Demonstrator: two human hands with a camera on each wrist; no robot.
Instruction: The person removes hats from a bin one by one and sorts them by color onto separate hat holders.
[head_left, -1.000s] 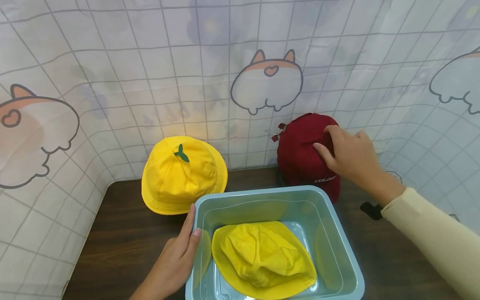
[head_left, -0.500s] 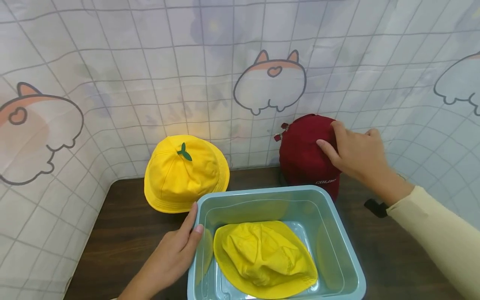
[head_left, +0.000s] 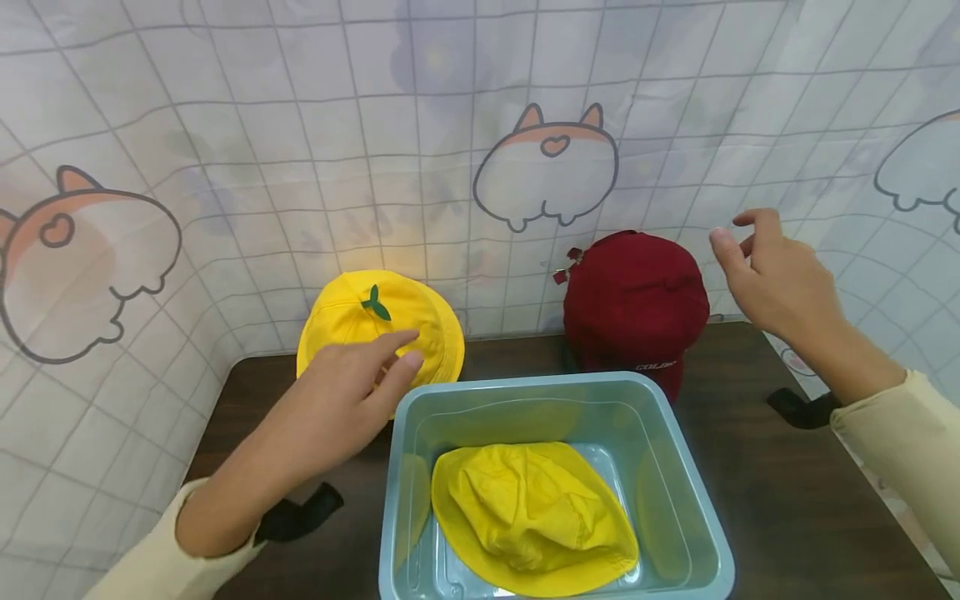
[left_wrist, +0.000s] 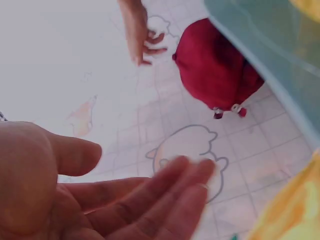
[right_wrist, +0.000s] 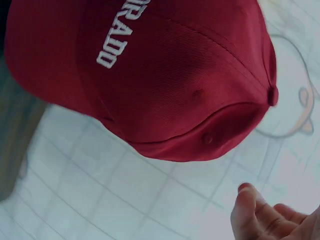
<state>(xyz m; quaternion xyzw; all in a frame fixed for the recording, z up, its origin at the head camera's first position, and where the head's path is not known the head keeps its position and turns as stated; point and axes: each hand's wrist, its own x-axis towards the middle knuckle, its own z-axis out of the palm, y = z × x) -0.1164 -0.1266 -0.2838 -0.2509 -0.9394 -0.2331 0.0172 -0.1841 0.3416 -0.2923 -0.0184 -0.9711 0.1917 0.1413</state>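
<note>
My left hand (head_left: 348,392) is raised off the bin, in front of the yellow bucket hat (head_left: 420,304) with a green sprout on its crown, and hides part of it. In the left wrist view its fingers (left_wrist: 145,212) are loosely extended with nothing in them. To the right of the dark red baseball cap (head_left: 630,300), my right hand (head_left: 783,279) hovers with relaxed fingers, apart from the cap. White lettering shows on the cap (right_wrist: 165,75) in the right wrist view. A second yellow hat (head_left: 525,517) lies in the blue plastic bin (head_left: 517,385).
A dark wooden table (head_left: 780,508) carries the bin and the hats. Behind and beside it hangs a white gridded cloth (head_left: 315,125) with corgi drawings. Black straps (head_left: 802,408) sit at both wrists.
My left hand has let go of the bin's left rim and risen toward the yellow hat. My right hand has left the red cap and moved right. The cap stays in place.
</note>
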